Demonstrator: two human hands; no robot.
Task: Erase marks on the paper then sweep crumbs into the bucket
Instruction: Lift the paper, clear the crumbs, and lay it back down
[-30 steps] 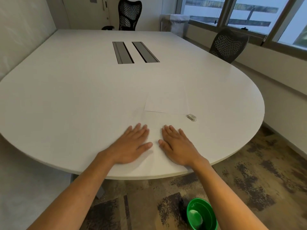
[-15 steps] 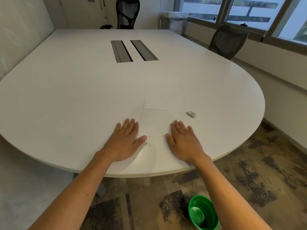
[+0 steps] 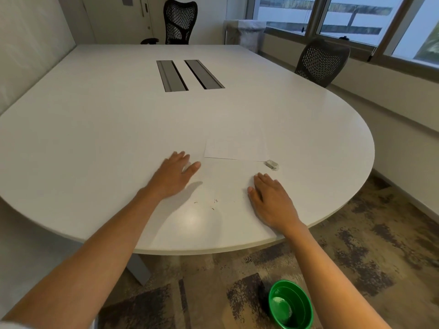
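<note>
Both hands, left (image 3: 174,175) and right (image 3: 269,200), lie flat and open, dark crumbs (image 3: 213,203) scattered between them.

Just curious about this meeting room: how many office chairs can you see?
2. One black mesh chair stands at the table's far end, another chair on the window side. More may be out of view.

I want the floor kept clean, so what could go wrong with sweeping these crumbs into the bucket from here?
1. The green bucket stands on the carpet, to the right of where the crumbs lie; swept straight off the table edge, they would probably miss it.
2. The crumbs lie scattered between the left hand and right hand; a single pass may leave some.
</note>
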